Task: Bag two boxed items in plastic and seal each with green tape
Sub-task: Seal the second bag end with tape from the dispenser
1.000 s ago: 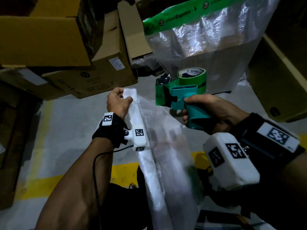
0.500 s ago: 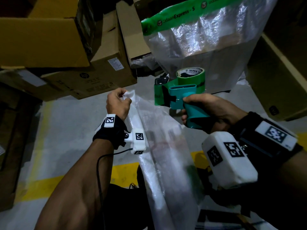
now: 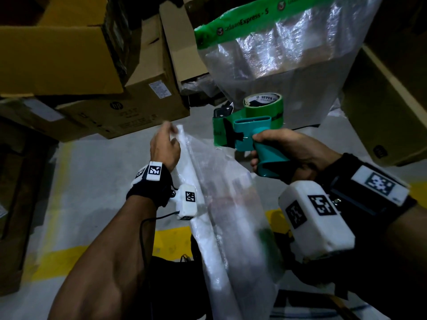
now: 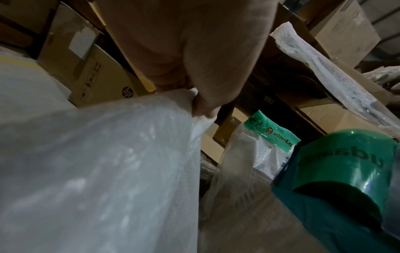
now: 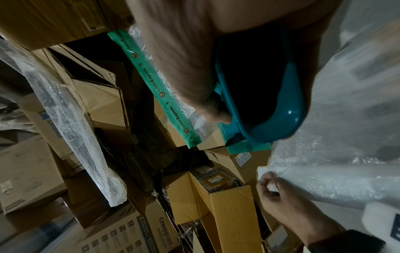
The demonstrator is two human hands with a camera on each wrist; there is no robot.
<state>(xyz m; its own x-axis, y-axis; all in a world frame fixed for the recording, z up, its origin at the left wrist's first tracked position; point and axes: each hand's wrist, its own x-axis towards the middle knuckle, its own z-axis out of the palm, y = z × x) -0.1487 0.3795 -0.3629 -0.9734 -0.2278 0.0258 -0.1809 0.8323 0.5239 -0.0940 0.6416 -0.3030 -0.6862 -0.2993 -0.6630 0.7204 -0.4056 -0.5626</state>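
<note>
Pinching plastic bag (image 3: 221,204) top, left hand (image 3: 164,147), long axis upright, right hand (image 3: 293,150) gripping tape dispenser (image 3: 248,132).

Bag contents: blurred inside the plastic bag (image 3: 221,204), cannot tell.
Tape dispenser (image 3: 245,132): handle hidden by right hand (image 3: 293,151).
Left hand (image 3: 165,146): fingertips blurred.

Dim room, cardboard boxes (image 3: 143,112) on grey floor (image 3: 92,192).
</note>
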